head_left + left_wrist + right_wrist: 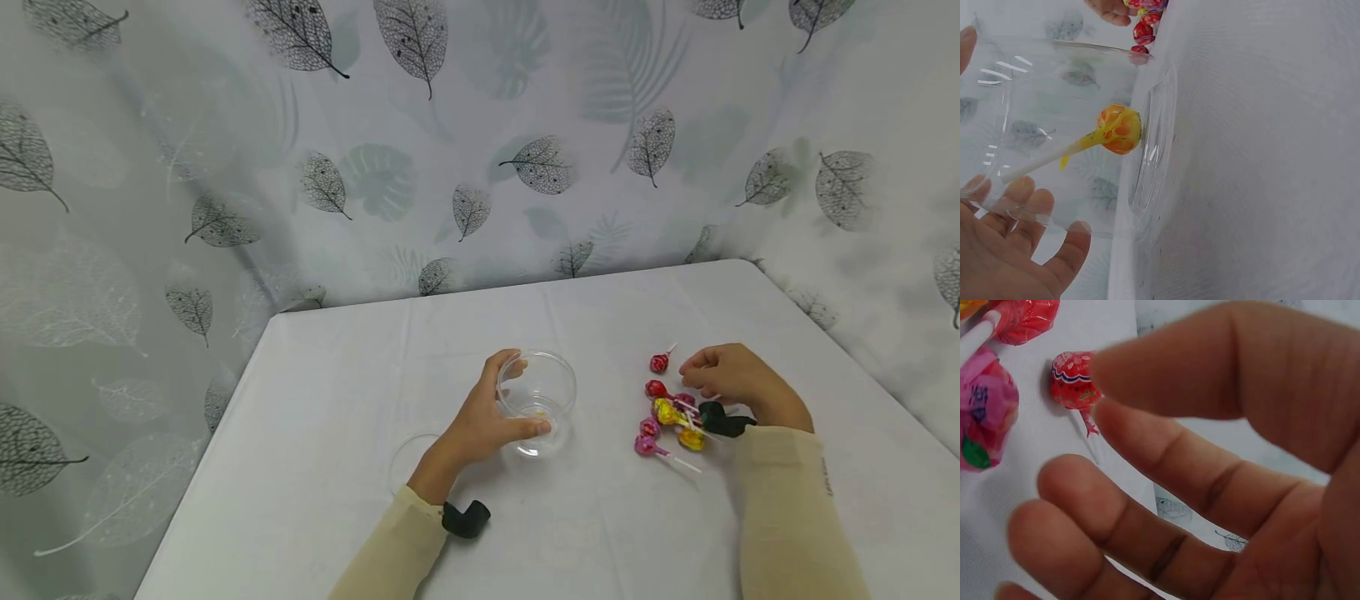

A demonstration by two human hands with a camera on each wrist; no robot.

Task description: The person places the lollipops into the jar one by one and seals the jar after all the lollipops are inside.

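Observation:
My left hand (483,421) grips a clear round jar (537,405), thumb on the near side and fingers round the far side. Inside the jar a yellow-wrapped lollipop (1120,129) leans with its white stick (1041,162) up towards the mouth. My right hand (738,379) hovers at the right of the table, beside a red lollipop (659,363). In the right wrist view, thumb and forefinger come close together and overlap this red lollipop (1071,381), with the other fingers loosely bent and holding nothing.
Below my right hand lies a loose cluster of lollipops, among them a red one (656,389), a yellow one (666,412) and a pink one (645,445). A clear round lid (397,458) lies left of the jar, partly behind my left forearm. White cloth covers the table (330,383).

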